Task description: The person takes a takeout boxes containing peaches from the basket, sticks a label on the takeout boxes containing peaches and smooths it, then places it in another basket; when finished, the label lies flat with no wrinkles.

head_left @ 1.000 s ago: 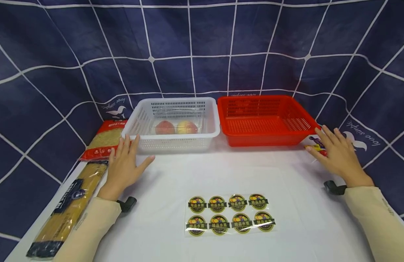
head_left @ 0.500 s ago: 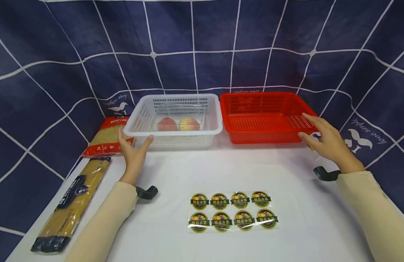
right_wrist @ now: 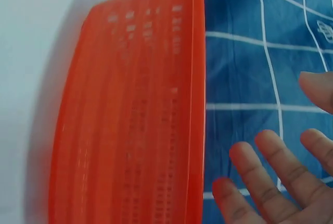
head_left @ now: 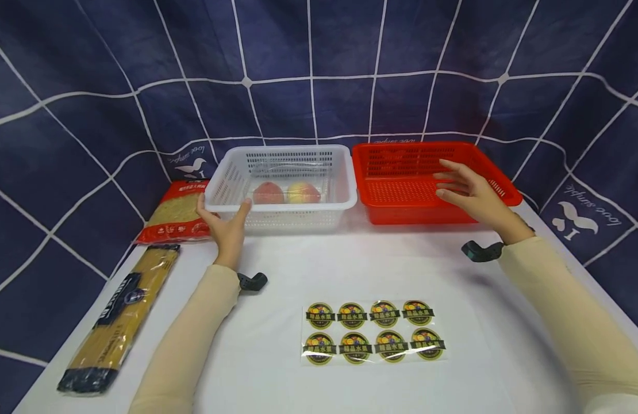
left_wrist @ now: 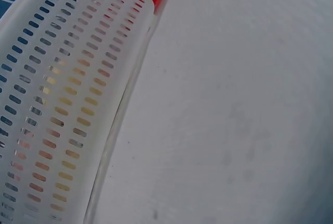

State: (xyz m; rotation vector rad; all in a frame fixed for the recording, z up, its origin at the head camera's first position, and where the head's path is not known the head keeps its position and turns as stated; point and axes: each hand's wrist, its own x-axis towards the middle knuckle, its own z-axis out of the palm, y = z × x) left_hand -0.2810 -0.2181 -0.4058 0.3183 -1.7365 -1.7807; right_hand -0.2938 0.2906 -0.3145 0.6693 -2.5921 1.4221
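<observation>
At the near left corner of the white plastic basket (head_left: 298,217), my left hand (head_left: 228,233) has its thumb at the front rim and its fingers spread beside the corner. The left wrist view shows the basket's slotted wall (left_wrist: 67,94), but no hand. Two red-and-yellow peaches (head_left: 268,194) lie in clear plastic packaging inside that basket. Over the right part of the red plastic basket (head_left: 396,215) hovers my right hand (head_left: 476,198), its fingers loosely bent and nothing in them. In the right wrist view, spread fingers (right_wrist: 278,182) appear beside the red rim.
A sheet of round fruit-label stickers (head_left: 373,332) lies on the white tabletop (head_left: 277,379). Along the left edge are a long pack of dried noodles (head_left: 122,319) and a red-and-clear food bag (head_left: 176,213). A blue checked curtain (head_left: 339,109) hangs behind the baskets.
My left hand has moved right, from beside the food bag to the white basket's corner. My right hand has swung left from the right side to over the red basket. The view shifted slightly.
</observation>
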